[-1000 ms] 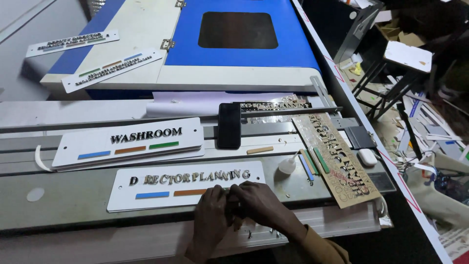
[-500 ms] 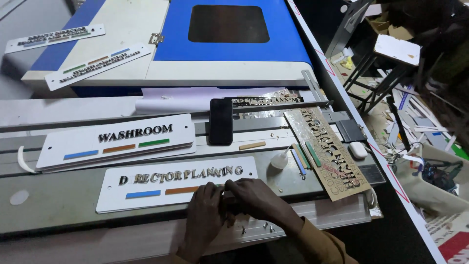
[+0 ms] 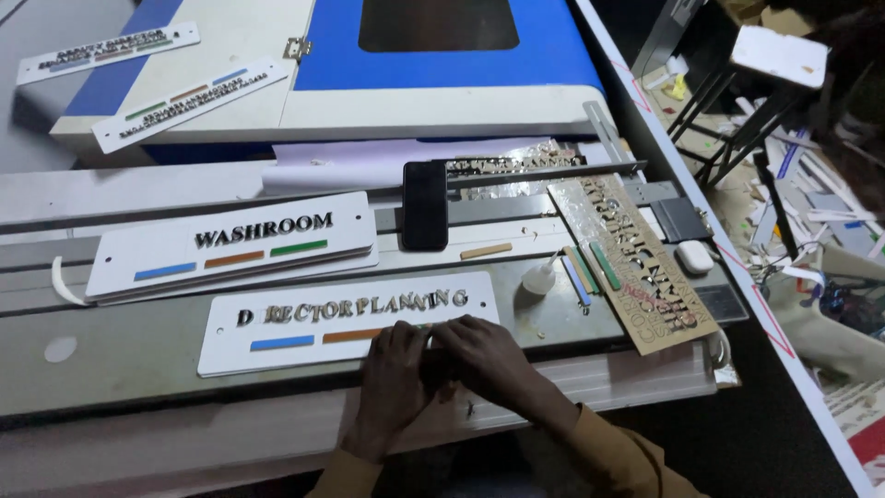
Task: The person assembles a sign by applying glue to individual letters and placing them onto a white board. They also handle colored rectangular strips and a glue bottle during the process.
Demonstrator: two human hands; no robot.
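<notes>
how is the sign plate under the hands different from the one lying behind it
The near sign plate lies single on the bench; the far sign plate seems to top a stack. The near one shows only blue and orange strips, with both hands, left hand and right hand, over its lower edge; the far one shows blue, orange and green, untouched. Both are white with raised letters.

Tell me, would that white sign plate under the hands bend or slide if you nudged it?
The white sign plate looks thin, flat and rigid, so probably stiff and light. Lying loose on the smooth grey bench, it would likely slide. Its small raised letters might pop off.
</notes>
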